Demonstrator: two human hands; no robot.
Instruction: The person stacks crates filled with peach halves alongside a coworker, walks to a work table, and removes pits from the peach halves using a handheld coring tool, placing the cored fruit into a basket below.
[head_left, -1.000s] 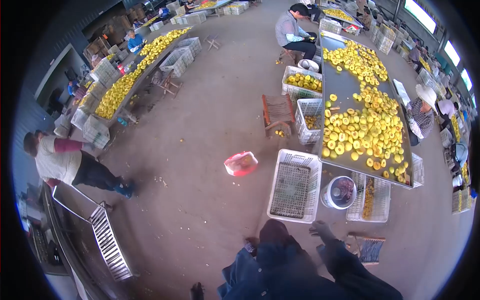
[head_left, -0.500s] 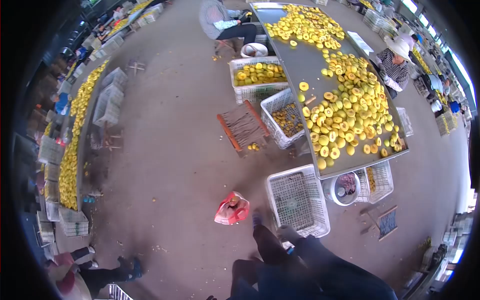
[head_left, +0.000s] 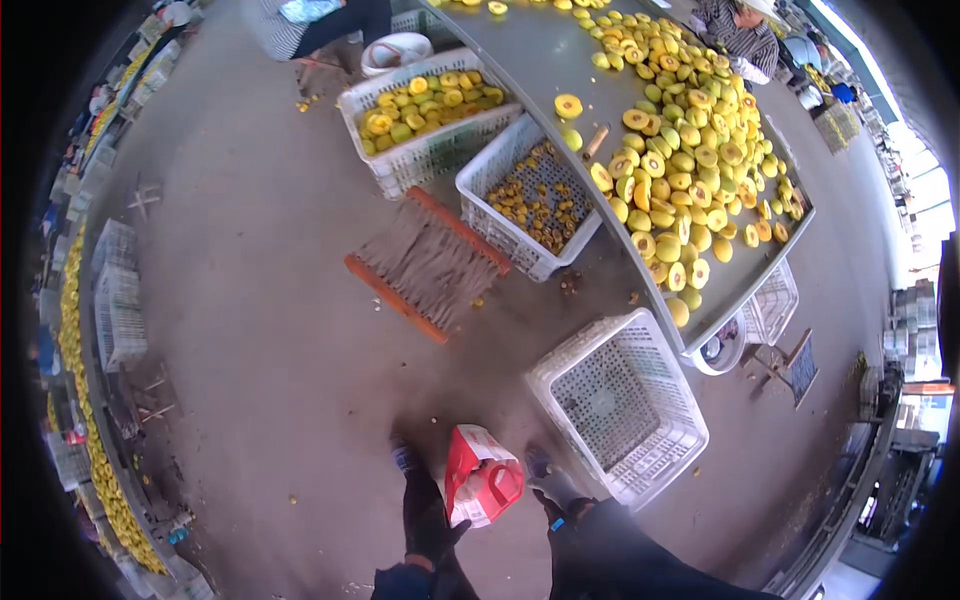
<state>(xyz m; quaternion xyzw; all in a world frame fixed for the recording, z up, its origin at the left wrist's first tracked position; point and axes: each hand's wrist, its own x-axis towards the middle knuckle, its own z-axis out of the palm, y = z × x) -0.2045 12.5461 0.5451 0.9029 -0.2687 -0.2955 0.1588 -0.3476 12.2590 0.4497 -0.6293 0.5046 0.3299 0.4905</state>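
Note:
A red and white bag (head_left: 483,478) stands on the floor between my feet, its top open and its contents hard to make out. My left hand (head_left: 433,532), in a dark glove, is at the bag's near left side. Its thumb is spread from the fingers, and the thumb tip is close to the bag; contact is unclear. To the right of the bag is my right hand (head_left: 556,508), also dark-gloved, with a blue band near the wrist. Its fingers blend into my dark clothing and shoe. A white perforated crate (head_left: 570,390) lies beyond it.
A metal table (head_left: 540,70) bears halved yellow fruit (head_left: 690,150). Beside it stand a crate of fruit halves (head_left: 425,110), a crate of small brownish pieces (head_left: 535,205) and a low woven stool (head_left: 430,262). One seated person (head_left: 738,38) is across the table, another (head_left: 330,22) on the left.
My view has moved lower and nearer the bag, which now sits between my feet. Both hands have come down into view beside it. The stool and crates appear larger and shifted.

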